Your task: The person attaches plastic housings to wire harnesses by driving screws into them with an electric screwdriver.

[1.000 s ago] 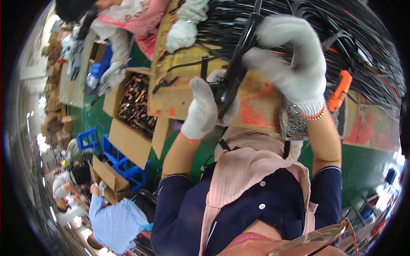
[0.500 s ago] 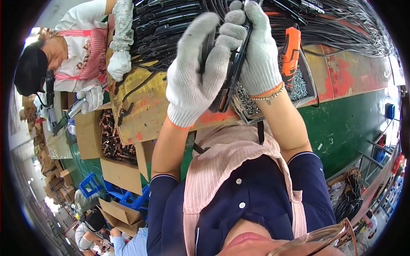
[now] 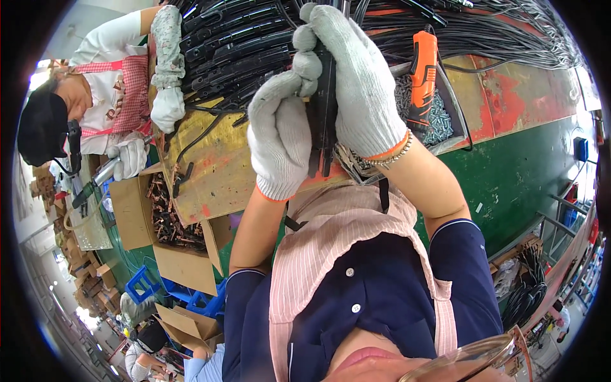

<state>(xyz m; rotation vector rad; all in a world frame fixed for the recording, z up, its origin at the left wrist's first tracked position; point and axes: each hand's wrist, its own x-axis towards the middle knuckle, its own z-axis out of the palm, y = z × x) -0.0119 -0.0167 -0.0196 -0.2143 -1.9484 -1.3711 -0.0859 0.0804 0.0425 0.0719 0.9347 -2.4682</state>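
Note:
Upright between my two gloved hands is a long, narrow black plastic part (image 3: 326, 111), its lower end over the table's near edge. My left hand (image 3: 280, 130) is closed on it from the left, fingers curled. My right hand (image 3: 363, 83) presses along its right side, fingers reaching over the top; the gloves hide much of the part. Just right of my right hand, an orange power screwdriver (image 3: 423, 70) lies across a tray of screws (image 3: 440, 121). Rows of similar black parts (image 3: 238, 63) lie beyond my left hand.
Bundles of black cable (image 3: 496, 48) spread across the back right of the worn yellow-and-red table (image 3: 468, 95). A cardboard box (image 3: 184, 264) of copper-coloured pieces stands at the left corner. At far left, a co-worker's gloved hand (image 3: 130, 158) holds a tool near the table edge.
The black part has turned from slanted to nearly upright. My left fingers, spread before, have curled in against it, and my right hand has shifted left and nearer with it.

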